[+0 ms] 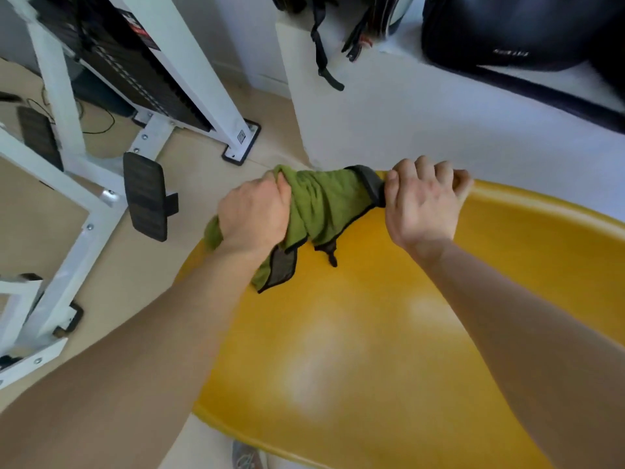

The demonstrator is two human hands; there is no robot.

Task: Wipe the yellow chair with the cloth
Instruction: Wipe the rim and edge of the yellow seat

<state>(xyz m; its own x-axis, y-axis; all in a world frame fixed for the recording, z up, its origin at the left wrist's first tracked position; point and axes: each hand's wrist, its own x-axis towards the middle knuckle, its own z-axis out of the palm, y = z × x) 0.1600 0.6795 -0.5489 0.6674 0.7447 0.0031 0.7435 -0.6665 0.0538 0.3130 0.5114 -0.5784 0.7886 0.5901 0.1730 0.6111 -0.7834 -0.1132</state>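
The yellow chair [389,333] fills the lower right of the head view: a moulded shell with a glossy seat and a curved upper rim. It stands on a pale floor [189,157], close against a white cabinet [389,113] that carries a black bag [517,32] on top. A white metal frame [67,184] with black foot pads stands to the left, well apart from the chair.

The seat surface shows broad light patches near its middle (glare or residue; the view does not settle which). No streaks or wet tracks are legible there, so the seat cannot be confirmed as wiped.

The cloth [321,211] is green with a dark edge binding. It lies bunched over the far-left part of the chair rim, and its lower corners hang down onto the inner face of the shell, touching it.

The left hand [253,214] is clenched around the left end of the cloth, with a tuft protruding below the wrist. The right hand [422,204] is closed over the rim just beside the cloth's dark-edged right end; its fingers curl over the far side, and whether they also pinch the cloth cannot be determined.

Assessment: the work stands at the rim stage, with the cloth in contact at one short section only. Judged from this layout, the remaining rim to the right, the backrest face and the seat pan are left to cover. The outer shell and legs are out of view, so their state is unknown.
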